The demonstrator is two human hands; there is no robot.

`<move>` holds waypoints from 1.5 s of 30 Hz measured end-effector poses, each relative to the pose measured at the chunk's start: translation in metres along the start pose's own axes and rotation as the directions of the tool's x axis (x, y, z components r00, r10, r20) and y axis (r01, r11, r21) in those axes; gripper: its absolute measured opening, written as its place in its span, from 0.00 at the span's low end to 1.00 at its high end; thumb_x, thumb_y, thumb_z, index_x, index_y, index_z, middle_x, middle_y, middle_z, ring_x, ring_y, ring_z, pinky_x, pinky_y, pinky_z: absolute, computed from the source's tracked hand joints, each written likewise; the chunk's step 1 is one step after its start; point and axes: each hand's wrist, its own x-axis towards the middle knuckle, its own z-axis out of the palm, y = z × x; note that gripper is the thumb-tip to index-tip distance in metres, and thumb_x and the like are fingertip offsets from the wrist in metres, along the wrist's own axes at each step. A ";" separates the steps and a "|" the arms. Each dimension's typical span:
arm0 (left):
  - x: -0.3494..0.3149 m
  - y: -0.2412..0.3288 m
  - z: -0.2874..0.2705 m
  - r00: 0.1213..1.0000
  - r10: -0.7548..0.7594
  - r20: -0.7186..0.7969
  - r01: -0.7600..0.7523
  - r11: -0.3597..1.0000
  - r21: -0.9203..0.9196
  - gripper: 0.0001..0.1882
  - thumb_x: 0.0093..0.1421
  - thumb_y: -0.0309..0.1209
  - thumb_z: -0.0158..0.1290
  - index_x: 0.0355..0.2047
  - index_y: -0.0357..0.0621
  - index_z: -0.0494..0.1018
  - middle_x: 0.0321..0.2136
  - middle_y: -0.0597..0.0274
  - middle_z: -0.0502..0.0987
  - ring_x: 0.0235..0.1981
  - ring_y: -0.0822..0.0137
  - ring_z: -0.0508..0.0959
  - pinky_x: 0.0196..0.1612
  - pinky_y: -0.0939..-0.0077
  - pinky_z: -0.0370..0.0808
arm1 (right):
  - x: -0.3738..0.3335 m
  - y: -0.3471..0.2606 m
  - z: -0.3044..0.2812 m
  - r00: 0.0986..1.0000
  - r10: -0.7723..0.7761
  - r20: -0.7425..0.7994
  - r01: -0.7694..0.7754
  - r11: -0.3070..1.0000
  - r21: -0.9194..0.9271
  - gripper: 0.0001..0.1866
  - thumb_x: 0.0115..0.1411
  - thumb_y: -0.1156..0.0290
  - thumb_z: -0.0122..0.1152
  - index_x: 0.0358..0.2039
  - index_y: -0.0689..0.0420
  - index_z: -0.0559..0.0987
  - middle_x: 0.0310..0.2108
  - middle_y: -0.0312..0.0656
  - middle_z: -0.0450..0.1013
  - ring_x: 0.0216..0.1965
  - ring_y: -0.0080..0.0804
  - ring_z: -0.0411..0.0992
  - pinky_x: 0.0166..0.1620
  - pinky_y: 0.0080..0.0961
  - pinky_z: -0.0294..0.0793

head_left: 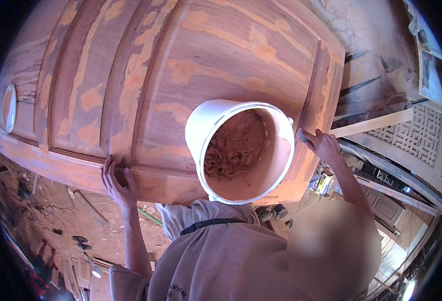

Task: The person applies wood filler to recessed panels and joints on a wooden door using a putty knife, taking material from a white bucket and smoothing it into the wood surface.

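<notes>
My left hand rests on the near edge of a wooden panelled door, its fingers apart and nothing held. At the door's right edge, my right hand is closed around a small grey-blue piece. What kind of piece it is, I cannot make out. The door is reddish brown with orange filler patches. A white bucket on the door tilts its mouth toward me. Clumpy reddish-brown material lies inside, with a smooth coating along the wall. My right hand is just beside the bucket's rim.
A round white-rimmed lid or dish lies at the door's far left. To the right are a wooden strip and a carved lattice panel. Reddish dust, sandals and wood scraps cover the floor at left.
</notes>
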 end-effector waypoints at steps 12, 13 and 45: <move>0.000 0.002 -0.003 1.000 -0.014 0.012 0.014 1.000 -0.019 0.19 0.62 0.32 0.54 0.52 0.39 0.70 0.55 0.50 0.74 0.58 0.49 0.72 0.65 0.49 0.61 | 0.000 -0.019 -0.034 0.976 0.176 0.132 -0.152 0.974 -0.170 0.18 0.64 0.63 0.53 0.54 0.44 0.75 0.35 0.51 0.76 0.35 0.49 0.79 0.38 0.43 0.78; 0.003 0.002 -0.002 1.000 -0.003 -0.005 0.003 1.000 -0.023 0.19 0.62 0.32 0.54 0.52 0.38 0.71 0.55 0.49 0.74 0.58 0.49 0.72 0.64 0.49 0.62 | -0.006 -0.012 -0.035 0.970 0.200 0.141 -0.187 0.977 -0.099 0.20 0.64 0.60 0.54 0.57 0.36 0.74 0.35 0.55 0.75 0.35 0.54 0.79 0.40 0.47 0.79; -0.002 -0.005 0.001 1.000 0.010 -0.001 -0.010 1.000 0.028 0.20 0.62 0.32 0.54 0.52 0.37 0.70 0.56 0.49 0.73 0.58 0.48 0.71 0.64 0.48 0.62 | -0.009 0.019 0.044 0.997 0.042 -0.066 -0.024 0.967 0.253 0.25 0.64 0.58 0.59 0.62 0.36 0.70 0.33 0.48 0.70 0.30 0.51 0.77 0.33 0.43 0.79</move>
